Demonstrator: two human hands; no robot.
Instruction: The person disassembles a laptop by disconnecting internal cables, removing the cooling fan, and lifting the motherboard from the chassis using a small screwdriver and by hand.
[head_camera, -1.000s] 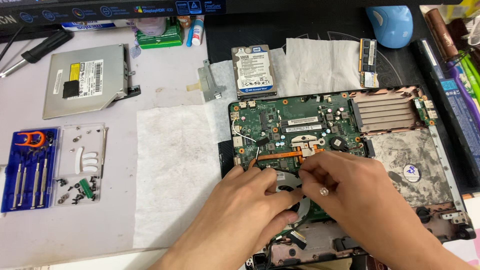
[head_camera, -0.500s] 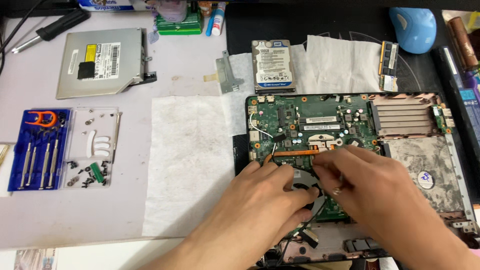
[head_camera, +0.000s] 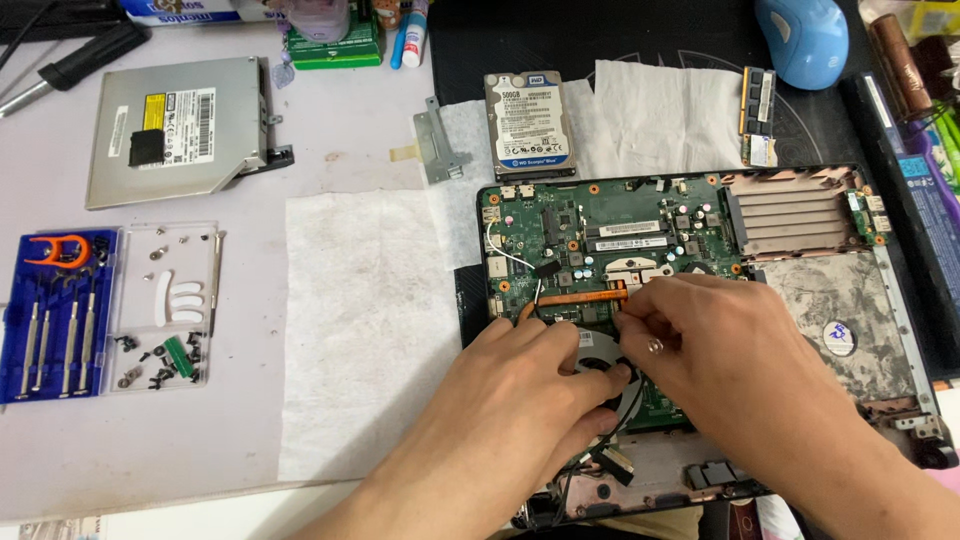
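An opened laptop base with a green motherboard (head_camera: 600, 235) lies at the centre right. Both hands rest on its lower half, over the cooling fan (head_camera: 600, 362) and the copper heat pipe (head_camera: 580, 297). My left hand (head_camera: 520, 385) grips the fan's left side, its fingers curled over the housing. My right hand (head_camera: 705, 340), with a ring on one finger, pinches the fan and heat pipe assembly from the right. Most of the fan is hidden under the fingers.
A hard drive (head_camera: 530, 125), a memory stick (head_camera: 758, 115) and a metal bracket (head_camera: 438, 140) lie behind the laptop on white tissue (head_camera: 360, 330). An optical drive (head_camera: 180, 125), a blue screwdriver set (head_camera: 50, 320) and a clear tray of screws (head_camera: 165, 310) sit left. A blue mouse (head_camera: 805, 40) is at the back right.
The view has shifted so everything sits a little lower and further right in the picture. Both hands stay on the fan, with the fingers slightly closer together.
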